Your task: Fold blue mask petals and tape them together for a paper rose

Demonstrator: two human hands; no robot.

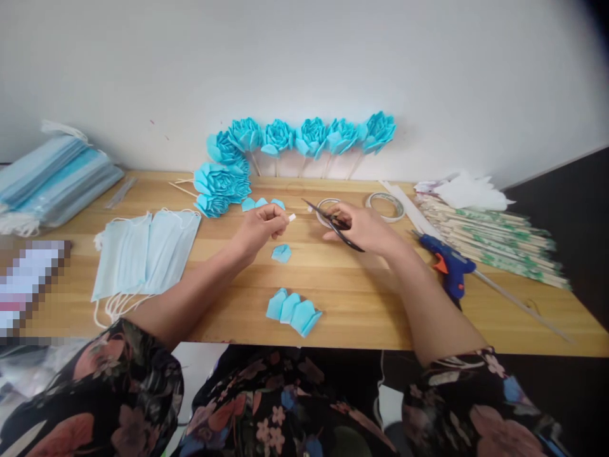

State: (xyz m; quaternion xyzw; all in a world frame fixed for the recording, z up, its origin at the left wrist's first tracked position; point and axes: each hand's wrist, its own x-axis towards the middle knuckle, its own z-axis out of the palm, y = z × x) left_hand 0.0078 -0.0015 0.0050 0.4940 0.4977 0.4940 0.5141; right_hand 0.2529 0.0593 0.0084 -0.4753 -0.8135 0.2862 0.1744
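A tiny white piece [292, 218] sits at the fingertips of the left hand [259, 230], just beyond the single blue petal [281, 253] that lies on the tabletop [228, 279]. The left hand is closed to a pinch, thumb against forefinger on the white piece, with the other fingers curled in. The right hand [368, 230], to the right of the single petal and a little beyond it, is partly closed around the handles of the dark scissors [332, 221]. The scissors' tips point away and to the left; the blades look close together, and how the fingers sit in the loops cannot be made out.

Nearer than the single petal lies a joined strip of blue petals [294, 311]; beyond it are more loose petals [261, 203], partly hidden by the left hand. Right of it, a tape roll [320, 217] shows partly behind the right hand, with a second tape roll [400, 214] further off. Far to its right are a blue glue gun [447, 263] and a bundle of sticks [490, 238]. Well beyond it, blue flowers [313, 136] on thin stems lean at the wall; left of it lie pale face masks [145, 251].
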